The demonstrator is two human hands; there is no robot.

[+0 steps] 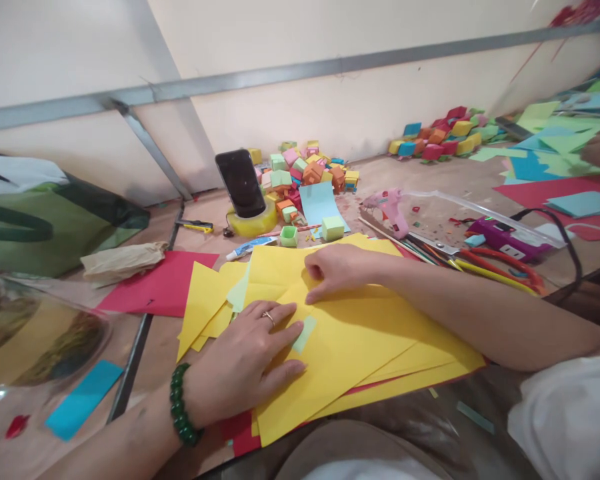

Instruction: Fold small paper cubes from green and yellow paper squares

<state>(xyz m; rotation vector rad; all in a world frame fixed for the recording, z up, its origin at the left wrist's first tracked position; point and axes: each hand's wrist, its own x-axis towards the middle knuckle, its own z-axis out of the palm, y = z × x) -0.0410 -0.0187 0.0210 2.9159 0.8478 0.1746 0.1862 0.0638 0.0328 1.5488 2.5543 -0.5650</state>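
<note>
Stacked yellow paper sheets (350, 347) lie in front of me, the top one creased. My left hand (250, 350) rests on them with its fingers spread. Beside its fingertips is a small light green paper piece (305, 335). Higher up, my right hand (337, 270) presses on the paper, fingers curled in and thumb stretched towards the left hand. Whatever may be under those curled fingers is hidden. Just past the sheets stand an open green paper box (289, 236) and a closed pale green paper box (333, 228).
A phone (240, 183) leans on a yellow tape roll (253, 220). Behind are heaped coloured paper boxes (313, 175). A pink glue gun (391, 210), scissors (435, 243) and a purple device (513, 239) lie right. Left are red paper (165, 287) and a green bag (55, 227).
</note>
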